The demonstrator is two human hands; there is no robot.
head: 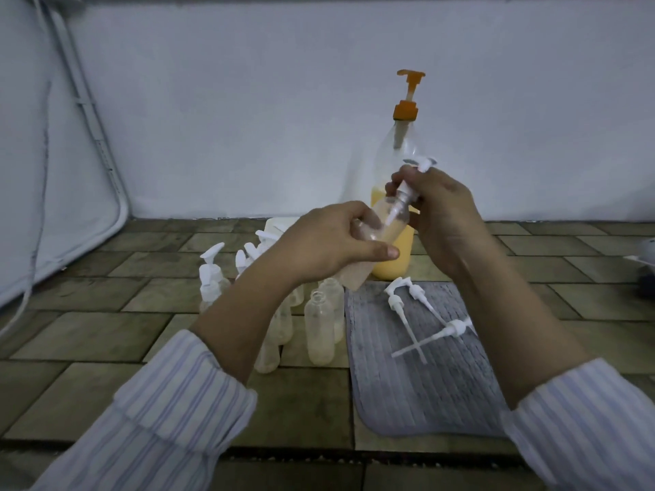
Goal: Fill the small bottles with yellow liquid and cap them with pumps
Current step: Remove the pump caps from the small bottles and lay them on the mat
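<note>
- Capped small bottles (210,278) far left on floor; contents unclear.
- Open bottles (319,326) centre: near-empty.
- Left hand (329,239) grips tilted held bottle (382,225), some yellowish liquid inside.
- Right hand (439,210) pinches pump (414,178), tube inside neck. Risk: tilt spills it, or collar cross-threads.
- Big dispenser (393,207) behind: about half full, yellow.

My small bottle (381,225) is clear, smooth plastic. The grey mat (425,384) is ribbed cloth, and the floor tiles (106,349) look matt and rough.
</note>
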